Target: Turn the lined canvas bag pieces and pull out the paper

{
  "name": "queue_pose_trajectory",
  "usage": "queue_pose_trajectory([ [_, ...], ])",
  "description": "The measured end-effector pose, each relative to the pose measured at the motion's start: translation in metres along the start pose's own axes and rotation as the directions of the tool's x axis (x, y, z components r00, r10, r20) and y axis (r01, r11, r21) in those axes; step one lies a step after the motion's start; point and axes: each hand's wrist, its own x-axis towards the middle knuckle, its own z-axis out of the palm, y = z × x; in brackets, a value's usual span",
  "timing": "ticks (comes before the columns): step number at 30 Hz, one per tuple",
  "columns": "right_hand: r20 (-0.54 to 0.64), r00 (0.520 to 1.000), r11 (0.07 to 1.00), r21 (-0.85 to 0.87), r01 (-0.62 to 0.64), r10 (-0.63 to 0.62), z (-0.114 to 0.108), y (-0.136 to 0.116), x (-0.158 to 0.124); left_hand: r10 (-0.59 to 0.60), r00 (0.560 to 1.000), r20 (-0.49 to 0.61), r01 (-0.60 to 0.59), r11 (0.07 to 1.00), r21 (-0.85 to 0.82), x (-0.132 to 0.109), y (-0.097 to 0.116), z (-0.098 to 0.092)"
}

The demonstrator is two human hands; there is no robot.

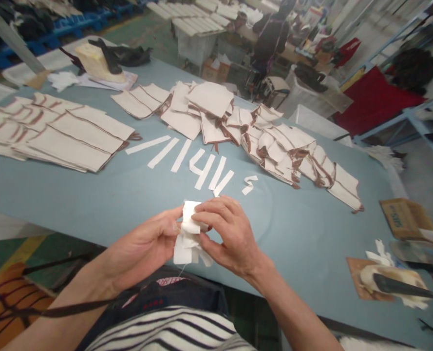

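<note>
Close to the table's near edge, both hands hold a bunch of white strips (191, 225). My left hand (150, 243) grips the bunch from the left, thumb and fingers closed around its side. With bent fingers and thumb, my right hand (228, 234) takes hold of it from the right. Loose ends of the strips hang below the fingers. On the blue table just beyond lie several separate white strips (181, 156), mostly straight and slanted. One short, curled strip (250, 185) rests to their right.
A stack of cream panels with brown edges (81, 131) lies at left. A heaped row of similar pieces (274, 141) runs across the back. At right are a cardboard box (402, 219) and a black-handled tool (399, 284) on a brown board. A person (272, 36) is farther off.
</note>
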Motion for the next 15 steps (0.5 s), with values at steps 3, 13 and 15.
queue_pose_trajectory([
  [3, -0.007, 1.000, 1.000, 0.012, -0.003, 0.003, 0.001, -0.001, -0.003, -0.006, 1.000, -0.017, 0.007, 0.997, 0.071, -0.001, -0.005, -0.002],
  [13, -0.087, 0.961, 0.952, 0.186, -0.244, 0.263, 0.020, -0.004, -0.019, 0.143, 0.983, -0.114, -0.051, 0.813, 0.580, 0.015, -0.023, -0.006],
  [15, -0.061, 0.933, 0.917, 0.218, -0.334, 0.354, 0.021, -0.002, -0.022, 0.154, 0.980, -0.128, -0.039, 0.774, 0.631, 0.020, -0.027, -0.007],
])
